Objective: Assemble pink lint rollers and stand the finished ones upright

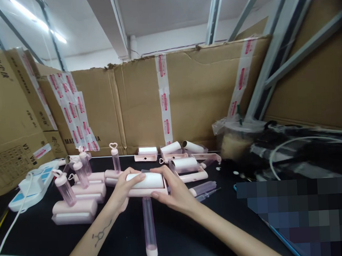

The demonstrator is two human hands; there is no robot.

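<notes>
Both hands grip a pale pink lint roller [146, 181] over the middle of the table. My left hand [125, 188] is closed on its left end, the thumb lying across the white paper roll. My right hand [174, 187] closes on the right end, fingers above and thumb below. A clear tube handle [149, 222] with a pink loop end points down toward me from the roller. To the left, several closed pink rollers [74, 209] have clear handles upright. Beyond my right hand, pink frames with white rolls [186, 164] lie in a group.
A white power strip [33, 190] with a plug and cable is at the left. A screwdriver [209, 194] and a clear tube [203, 188] lie right of centre. A drink cup [236, 140] and dark cables stand back right. Cardboard walls [141, 103] enclose the black table [125, 237].
</notes>
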